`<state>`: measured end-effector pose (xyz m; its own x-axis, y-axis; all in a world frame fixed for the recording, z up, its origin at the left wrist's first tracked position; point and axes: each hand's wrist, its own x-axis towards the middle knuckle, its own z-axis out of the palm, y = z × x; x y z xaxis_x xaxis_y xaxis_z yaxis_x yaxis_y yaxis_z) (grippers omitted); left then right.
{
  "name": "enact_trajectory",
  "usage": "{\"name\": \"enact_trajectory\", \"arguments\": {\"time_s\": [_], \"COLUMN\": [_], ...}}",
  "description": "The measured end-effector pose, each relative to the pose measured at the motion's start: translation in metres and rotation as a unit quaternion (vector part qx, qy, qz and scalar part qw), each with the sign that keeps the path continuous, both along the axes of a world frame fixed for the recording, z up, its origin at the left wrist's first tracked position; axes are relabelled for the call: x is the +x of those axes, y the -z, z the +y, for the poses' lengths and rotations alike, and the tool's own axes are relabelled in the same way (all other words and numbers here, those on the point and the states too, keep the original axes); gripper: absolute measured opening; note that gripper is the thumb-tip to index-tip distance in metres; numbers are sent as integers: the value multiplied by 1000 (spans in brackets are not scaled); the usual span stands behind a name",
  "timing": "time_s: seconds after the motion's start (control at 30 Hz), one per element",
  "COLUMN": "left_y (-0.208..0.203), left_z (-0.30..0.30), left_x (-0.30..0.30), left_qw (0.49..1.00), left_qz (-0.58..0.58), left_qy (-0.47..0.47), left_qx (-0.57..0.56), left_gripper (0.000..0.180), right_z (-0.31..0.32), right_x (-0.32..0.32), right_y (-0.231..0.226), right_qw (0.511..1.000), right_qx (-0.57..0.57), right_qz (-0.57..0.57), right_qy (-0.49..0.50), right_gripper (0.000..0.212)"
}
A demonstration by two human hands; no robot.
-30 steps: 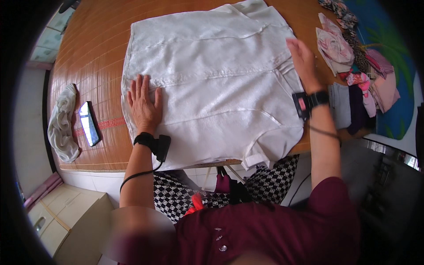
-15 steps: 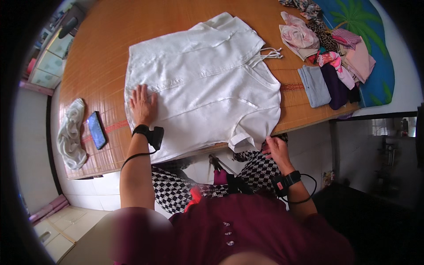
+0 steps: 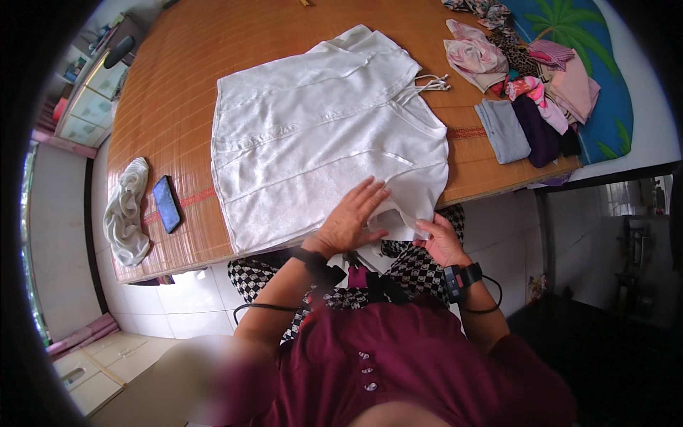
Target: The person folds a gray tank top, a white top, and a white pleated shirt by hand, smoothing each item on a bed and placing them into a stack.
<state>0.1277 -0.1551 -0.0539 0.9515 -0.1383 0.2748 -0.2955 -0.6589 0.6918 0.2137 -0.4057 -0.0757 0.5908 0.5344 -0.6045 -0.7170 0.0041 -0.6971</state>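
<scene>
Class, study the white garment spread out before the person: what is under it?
Under the white garment is the brown tabletop, which shows around much of its outline. The surface directly beneath is covered, so whether anything else lies there cannot be seen.
</scene>
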Motion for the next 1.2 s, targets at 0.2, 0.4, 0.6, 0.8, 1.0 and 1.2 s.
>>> {"name": "enact_trajectory", "arguments": {"time_s": [0.2,0.4,0.6,0.8,1.0,1.2], "left_y": [15,16,19,31,36,27], "left_z": [-8,9,50,77,87,88], "left_x": [-8,-29,-85,-139,-143,-151], "left_qw": [995,998,978,942,930,926], "left_qz": [-3,-10,13,42,33,26], "left_qy": [61,-32,-190,-298,-317,-321], "left_qx": [84,44,89,146,181,196], "left_gripper": [54,47,48,36,32,35], "right_z": [0,9,6,10,34,32], "right_x": [5,-2,-8,3,15,22], "right_y": [-9,-8,-1,-11,-46,-44], "right_qw": [997,996,998,984,959,982], "right_qx": [62,71,48,-35,-33,-21], "right_qz": [11,22,-4,-174,-277,-180], "right_qy": [40,46,39,22,47,46], "right_gripper": [21,20,26,40,50,25]}}
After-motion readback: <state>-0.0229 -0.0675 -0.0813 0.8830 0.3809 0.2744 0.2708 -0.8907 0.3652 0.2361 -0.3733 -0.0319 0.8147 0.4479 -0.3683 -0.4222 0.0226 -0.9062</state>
